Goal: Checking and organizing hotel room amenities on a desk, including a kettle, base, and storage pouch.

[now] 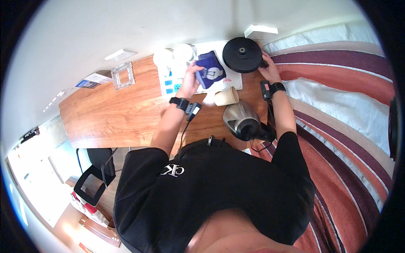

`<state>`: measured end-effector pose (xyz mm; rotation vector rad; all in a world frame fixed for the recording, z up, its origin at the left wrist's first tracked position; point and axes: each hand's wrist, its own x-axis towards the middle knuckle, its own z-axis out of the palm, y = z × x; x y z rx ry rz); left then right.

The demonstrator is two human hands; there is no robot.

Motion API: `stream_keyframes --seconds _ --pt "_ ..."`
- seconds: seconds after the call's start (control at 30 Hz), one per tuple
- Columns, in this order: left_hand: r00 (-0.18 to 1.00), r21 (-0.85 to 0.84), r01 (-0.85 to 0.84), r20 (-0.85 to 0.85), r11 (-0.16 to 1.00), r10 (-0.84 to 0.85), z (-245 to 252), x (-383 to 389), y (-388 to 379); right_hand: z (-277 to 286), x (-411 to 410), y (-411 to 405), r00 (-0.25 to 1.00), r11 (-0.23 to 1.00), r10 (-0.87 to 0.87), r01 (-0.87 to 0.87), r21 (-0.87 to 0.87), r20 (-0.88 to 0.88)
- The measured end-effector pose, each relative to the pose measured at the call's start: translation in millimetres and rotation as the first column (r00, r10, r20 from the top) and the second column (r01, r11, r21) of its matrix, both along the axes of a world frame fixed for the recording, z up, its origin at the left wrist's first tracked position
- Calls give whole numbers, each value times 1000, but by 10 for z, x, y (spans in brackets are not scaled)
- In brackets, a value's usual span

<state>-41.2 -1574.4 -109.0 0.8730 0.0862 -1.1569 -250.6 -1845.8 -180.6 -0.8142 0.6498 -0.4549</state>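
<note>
My left hand (190, 80) holds a folded blue cloth (210, 70) with a pale printed figure, over a white tray (234, 86). At the tray's right end, my right hand (269, 68) grips the edge of a round black kettle base (242, 55). A beige cup (227, 96) lies on its side just below the tray. Nearer my body stands a steel electric kettle (242, 118) with a black handle pointing right. White cups (183, 53) sit at the tray's back left, with blue packets (168, 83) in front of them.
The wooden desk (117, 110) extends left, with a glass ashtray (123, 76) and a printed card (94, 79) by the wall. A striped bedspread (335, 148) covers the bed at right. A black chair (95, 177) stands at lower left. Cords hang from both wrist straps.
</note>
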Motion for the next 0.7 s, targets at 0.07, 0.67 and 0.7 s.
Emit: stream_keyframes --seconds 0.07,0.67,0.7 --pt "998 47 -57 20 997 57 195 52 55 -52 -39 -4 993 990 107 -110 -93 -41" --pt "258 710 243 610 661 -749 161 -114 -178 -76 563 417 860 511 -217 -303 -805 -462" --pt "95 771 192 601 607 -794 158 -111 -230 -16 547 455 877 493 -182 -311 -813 -445"
